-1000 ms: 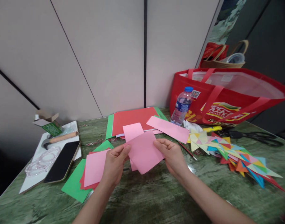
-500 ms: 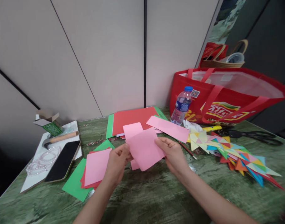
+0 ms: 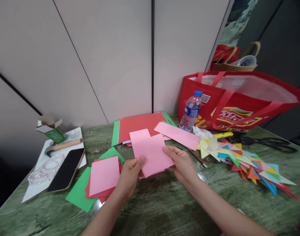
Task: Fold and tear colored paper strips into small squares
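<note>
A square of pink paper [image 3: 153, 154] is held up over the table between both hands. My left hand [image 3: 131, 172] pinches its lower left edge, the thumb lying on top. On the other side, my right hand [image 3: 179, 160] grips the right edge between thumb and fingers. Another pink piece shows behind it, partly hidden. To the left lies a small stack with a pink square [image 3: 104, 175] on red and green sheets [image 3: 78, 191]. A long pink strip [image 3: 177, 135] rests beyond my right hand, across red and green sheets [image 3: 142, 124].
A water bottle [image 3: 191, 111] stands by a red shopping bag [image 3: 228, 101]. Folded colored paper pieces [image 3: 253, 165] and black scissors [image 3: 270, 142] lie at right. At left are a phone [image 3: 66, 170], a hammer [image 3: 64, 146], bead strands [image 3: 46, 168] and a small box [image 3: 51, 129].
My left hand has shifted right along the pink paper, its thumb now on top of the sheet. My right hand keeps its hold with little movement.
</note>
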Motion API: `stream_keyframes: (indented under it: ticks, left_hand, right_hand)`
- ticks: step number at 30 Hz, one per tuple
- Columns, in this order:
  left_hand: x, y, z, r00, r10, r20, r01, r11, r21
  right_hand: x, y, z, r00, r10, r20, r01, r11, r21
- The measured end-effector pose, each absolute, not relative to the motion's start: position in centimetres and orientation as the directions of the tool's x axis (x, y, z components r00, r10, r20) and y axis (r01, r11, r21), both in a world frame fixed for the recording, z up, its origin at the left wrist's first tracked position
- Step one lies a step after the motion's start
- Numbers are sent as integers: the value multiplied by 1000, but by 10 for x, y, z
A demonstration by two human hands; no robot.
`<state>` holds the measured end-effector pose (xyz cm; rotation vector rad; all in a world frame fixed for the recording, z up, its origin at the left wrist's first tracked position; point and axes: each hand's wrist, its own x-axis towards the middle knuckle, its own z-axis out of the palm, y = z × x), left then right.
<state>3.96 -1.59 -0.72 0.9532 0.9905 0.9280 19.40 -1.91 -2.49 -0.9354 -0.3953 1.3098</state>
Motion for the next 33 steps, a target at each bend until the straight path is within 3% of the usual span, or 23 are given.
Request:
stream_keyframes:
  ticks: [8, 33]
  left_hand:
    - [39, -18, -5, 498, 817, -291, -144, 409, 901]
    - [40, -17, -6, 433, 843, -318, -68, 383, 921]
  right_hand:
    - [196, -16, -29, 290, 919, -267, -658, -11, -753]
    - [195, -15, -31, 279, 928, -247, -685, 12, -729]
